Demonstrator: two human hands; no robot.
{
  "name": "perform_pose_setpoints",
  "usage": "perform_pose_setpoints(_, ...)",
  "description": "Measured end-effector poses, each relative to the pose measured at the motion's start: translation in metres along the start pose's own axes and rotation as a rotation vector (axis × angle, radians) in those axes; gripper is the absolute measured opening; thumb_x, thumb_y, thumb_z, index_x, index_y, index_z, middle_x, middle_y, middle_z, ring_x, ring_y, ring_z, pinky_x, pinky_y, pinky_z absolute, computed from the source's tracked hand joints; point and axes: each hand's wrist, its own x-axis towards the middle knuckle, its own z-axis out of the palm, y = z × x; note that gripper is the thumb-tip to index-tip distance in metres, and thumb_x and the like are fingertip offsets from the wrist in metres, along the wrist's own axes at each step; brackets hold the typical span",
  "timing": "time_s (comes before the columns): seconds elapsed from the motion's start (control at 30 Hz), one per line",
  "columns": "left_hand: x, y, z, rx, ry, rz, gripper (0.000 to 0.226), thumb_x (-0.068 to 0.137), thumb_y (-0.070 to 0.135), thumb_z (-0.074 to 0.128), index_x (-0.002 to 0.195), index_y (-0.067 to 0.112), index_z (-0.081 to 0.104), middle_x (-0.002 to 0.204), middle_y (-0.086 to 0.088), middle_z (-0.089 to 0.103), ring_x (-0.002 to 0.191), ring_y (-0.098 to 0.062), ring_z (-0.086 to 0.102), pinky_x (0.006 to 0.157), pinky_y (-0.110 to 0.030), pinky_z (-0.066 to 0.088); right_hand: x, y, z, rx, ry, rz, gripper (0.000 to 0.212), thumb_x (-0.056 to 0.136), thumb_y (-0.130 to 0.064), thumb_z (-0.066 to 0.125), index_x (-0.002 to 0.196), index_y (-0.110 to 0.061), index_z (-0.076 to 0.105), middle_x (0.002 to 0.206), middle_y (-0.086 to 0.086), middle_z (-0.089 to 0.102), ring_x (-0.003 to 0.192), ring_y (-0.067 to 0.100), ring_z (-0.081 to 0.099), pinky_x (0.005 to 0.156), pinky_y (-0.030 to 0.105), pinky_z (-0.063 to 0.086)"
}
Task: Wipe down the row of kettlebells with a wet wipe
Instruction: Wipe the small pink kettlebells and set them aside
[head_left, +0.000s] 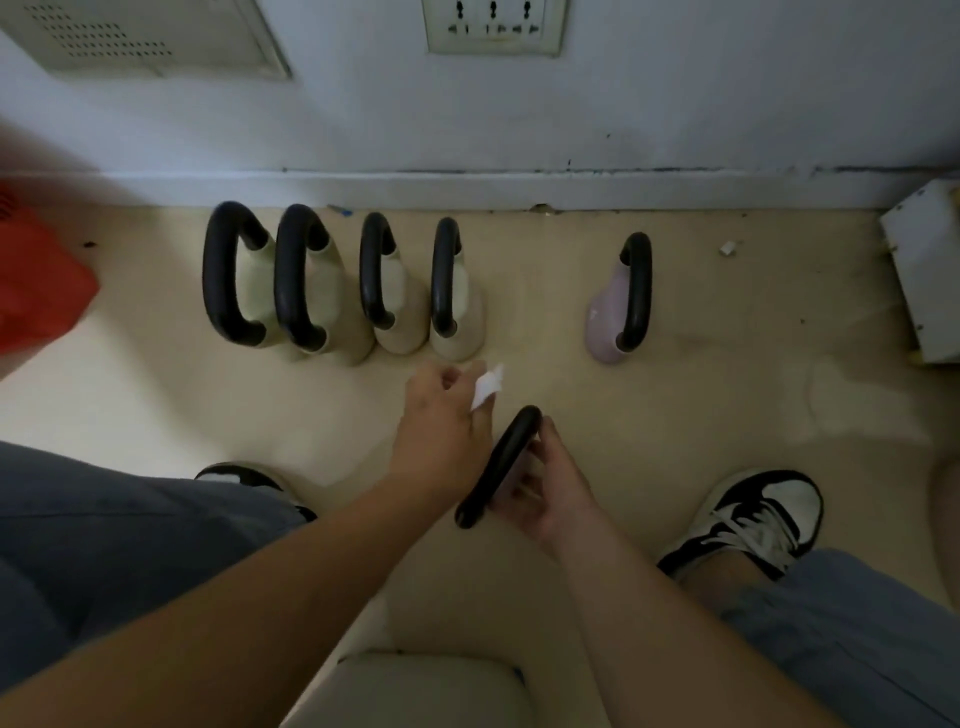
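While right hand (556, 488) fingers clamp held kettlebell (488, 483) by black handle (519, 431), left hand (441, 431) fingers pinch wet wipe (487, 387) just beside. Judgement: hold steady, drag wipe along full arc. Row (332, 291) stands by wall (519, 130).

Left hand (441, 431) pinching, right hand (551, 486) gripping, both held out forward.

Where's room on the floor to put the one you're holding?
The bare gap between the rightmost cream kettlebell and the lilac kettlebell looks free. More floor lies between the lilac one and the white box. The four cream kettlebells crowd together.
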Motion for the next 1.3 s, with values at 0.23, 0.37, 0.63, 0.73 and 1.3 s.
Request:
perform_pose_setpoints(0.23, 0.013, 0.033, 0.03, 0.022, -0.277, 0.122, 0.039, 0.092, 0.038, 0.059, 0.129, 0.027, 0.055, 0.121, -0.003, 0.049, 0.101, -0.025, 0.058, 0.086, -0.037, 0.052, -0.006, 0.001, -0.003, -0.036, -0.093, -0.011, 0.047, 0.097, -0.061, 0.057, 0.108, -0.019, 0.073, 0.102, 0.004, 0.073, 0.085, 0.019, 0.072, 0.055, 0.03, 0.058)
perform_pose_setpoints(0.37, -0.037, 0.011, 0.045, 0.281, -0.321, 0.329, 0.091, 0.084, 0.019, 0.067, 0.158, 0.008, 0.014, 0.164, -0.013, 0.011, 0.145, -0.031, 0.028, 0.114, -0.036, 0.037, -0.003, 0.003, -0.01, 0.162, -0.142, 0.004, 0.048, 0.097, -0.056, 0.055, 0.117, -0.017, 0.075, 0.112, 0.005, 0.078, 0.107, 0.021, 0.07, 0.093, 0.033, 0.055)
perform_pose_setpoints(0.63, -0.01, 0.012, 0.047, 0.456, -0.35, 0.481, 0.073, 0.086, 0.02, 0.064, 0.15, 0.001, 0.034, 0.155, -0.019, 0.032, 0.138, -0.036, 0.039, 0.102, -0.041, 0.047, 0.0, 0.0, -0.016, 0.039, -0.09, -0.005, 0.056, 0.101, -0.059, 0.041, 0.125, -0.02, 0.073, 0.124, 0.007, 0.074, 0.112, 0.028, 0.068, 0.087, 0.039, 0.057)
perform_pose_setpoints(0.73, 0.036, 0.062, 0.046, 0.666, -0.623, 0.289, 0.042, 0.093, 0.034, 0.057, 0.13, 0.014, 0.053, 0.127, -0.01, 0.047, 0.114, -0.029, 0.051, 0.081, -0.038, 0.044, -0.002, 0.0, -0.02, 0.029, -0.032, -0.008, 0.071, 0.099, -0.069, 0.035, 0.13, -0.014, 0.069, 0.123, 0.014, 0.072, 0.111, 0.034, 0.067, 0.085, 0.046, 0.061)
perform_pose_setpoints(1.3, 0.022, 0.049, 0.044, -0.057, -0.426, -0.144, 0.047, 0.104, 0.041, 0.039, 0.141, 0.013, 0.049, 0.145, -0.008, 0.048, 0.133, -0.025, 0.047, 0.108, -0.033, 0.038, -0.011, -0.004, -0.008, -0.08, -0.01, 0.003, 0.062, 0.096, -0.07, 0.044, 0.123, -0.021, 0.072, 0.127, 0.01, 0.07, 0.117, 0.03, 0.066, 0.091, 0.044, 0.057)
